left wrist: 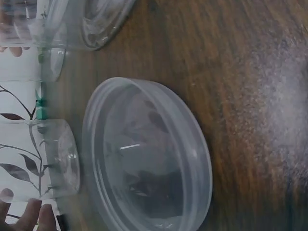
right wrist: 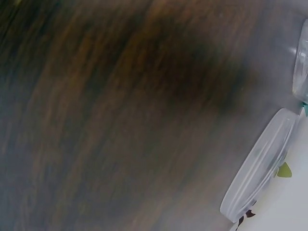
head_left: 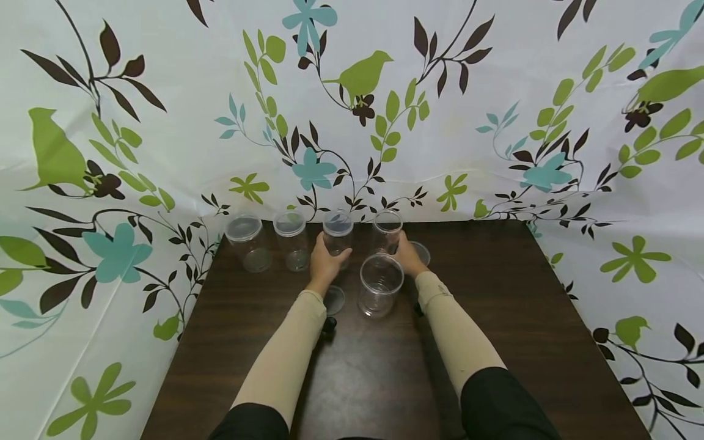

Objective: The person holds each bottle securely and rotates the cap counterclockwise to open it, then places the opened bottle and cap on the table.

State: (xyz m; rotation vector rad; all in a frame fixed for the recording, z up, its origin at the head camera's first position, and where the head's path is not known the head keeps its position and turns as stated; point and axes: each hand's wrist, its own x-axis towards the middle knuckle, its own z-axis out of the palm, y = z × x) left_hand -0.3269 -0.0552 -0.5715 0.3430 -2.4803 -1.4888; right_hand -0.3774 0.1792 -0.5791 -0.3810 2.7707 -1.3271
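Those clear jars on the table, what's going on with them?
A person's left hand grips a lidded jar in the back row, while the right hand holds the open jar next to it. Two more lidded jars stand to the left. Another open jar stands in front, and two loose lids lie on the table.

Loads of room on the right side of the dark brown wood-grain table, and the front's passable between the beige sleeves. Middle's the tight bit: a clear, open-topped cylindrical jar blocks the straight run to the back row of clear cylindrical jars, with a shallow round translucent lid beside it. Behind that row, a white leaf-print sheet walls things off.
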